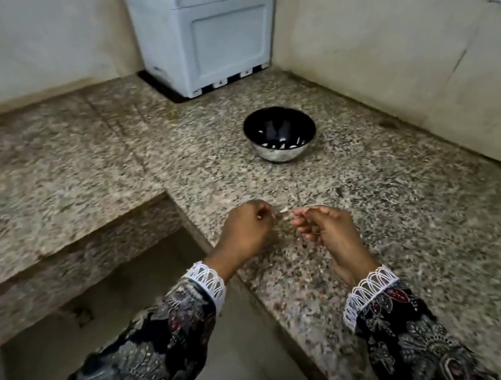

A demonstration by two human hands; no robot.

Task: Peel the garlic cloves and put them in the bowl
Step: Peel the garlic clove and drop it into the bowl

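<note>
pale clove (284, 209) (papery), round steel bowl (280, 133)

The bowl (280, 133) stands on the bench (403, 201), at 12 o'clock from both hands. The box (206, 33) sits behind the bowl in the bench corner, at 11 o'clock. Left hand (243, 232) and right hand (330, 227) meet over the bench's front edge, a small piece (284, 209) between their fingers (299, 213).

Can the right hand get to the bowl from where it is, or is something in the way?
Probably yes. The bowl sits beyond the right hand with only bare granite counter between them. That hand appears to be pinching a garlic clove with the left hand.
</note>
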